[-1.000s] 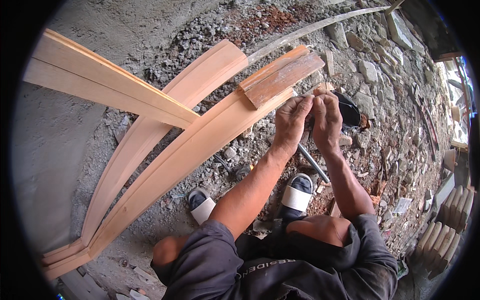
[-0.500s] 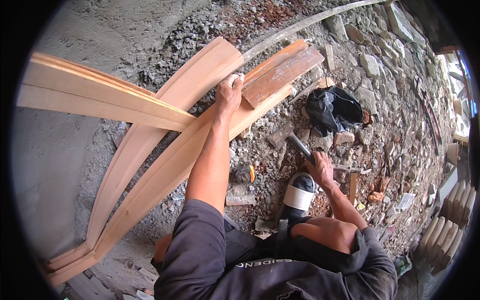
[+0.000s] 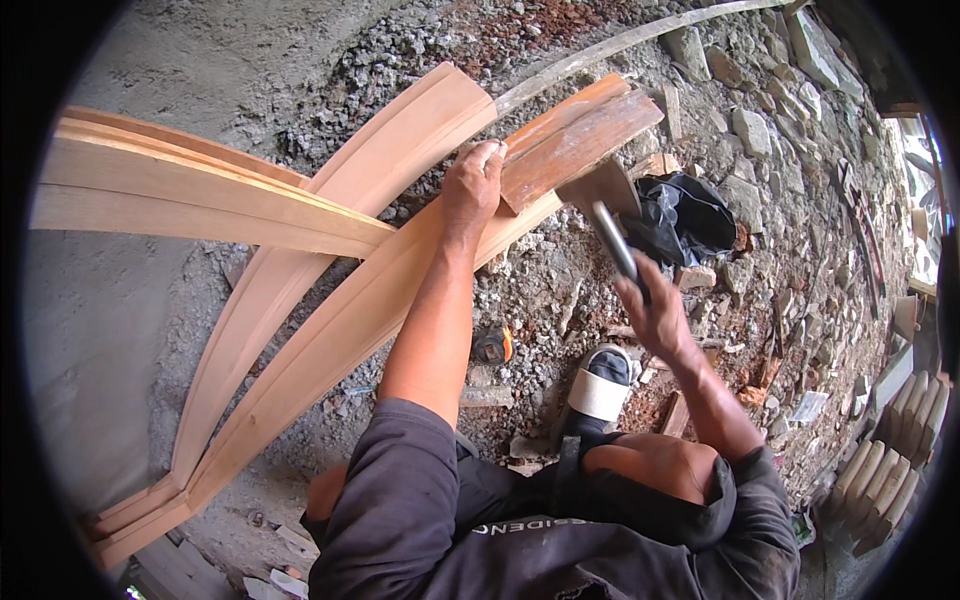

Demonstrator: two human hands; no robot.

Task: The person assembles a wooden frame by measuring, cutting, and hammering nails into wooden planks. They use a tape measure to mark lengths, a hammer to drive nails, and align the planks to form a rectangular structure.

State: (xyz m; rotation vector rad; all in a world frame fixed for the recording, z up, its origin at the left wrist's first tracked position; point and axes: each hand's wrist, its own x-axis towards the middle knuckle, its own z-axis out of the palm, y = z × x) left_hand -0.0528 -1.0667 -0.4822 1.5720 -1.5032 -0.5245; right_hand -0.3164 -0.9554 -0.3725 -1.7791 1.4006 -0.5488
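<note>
My left hand [image 3: 474,190] is closed at the near-left end of a short reddish-brown wooden block [image 3: 580,150], its fingertips at the block's upper corner. The block lies across the end of a long pale wooden frame piece [image 3: 330,340]. In my right hand [image 3: 655,312] is a hammer [image 3: 618,245], gripped by its dark handle. The hammer's broad head, smeared by motion, is raised beside the block's lower edge; whether they touch I cannot tell.
Another pale timber [image 3: 400,140] and a slanting one [image 3: 200,195] join the frame. A tape measure [image 3: 492,346] and a black plastic bag [image 3: 685,220] lie on rubble. Pale balusters [image 3: 875,490] stand at far right. My sandalled foot [image 3: 600,390] is below the hammer.
My right hand has lifted the hammer up from near the ground toward the brown block. The block, the frame end and my left hand have shifted slightly to the right in view.
</note>
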